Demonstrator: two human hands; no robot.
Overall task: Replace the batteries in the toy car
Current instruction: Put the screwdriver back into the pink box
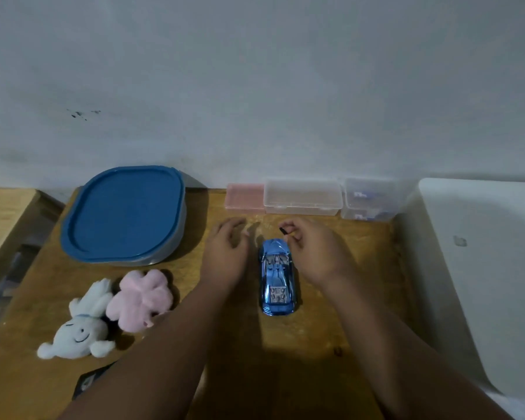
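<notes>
Your toy car (277, 277) sits mid-counter (315, 344), between your hands. Right hand (315, 253), at the car's 1 o'clock, pinches a small black piece (283, 231); left hand (226, 253), at 10 o'clock, has fingers spread, holding nothing.

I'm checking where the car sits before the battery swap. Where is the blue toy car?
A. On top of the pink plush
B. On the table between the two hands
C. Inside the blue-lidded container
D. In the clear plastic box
B: the blue toy car rests on the wooden table, with the left hand and right hand either side.
</notes>
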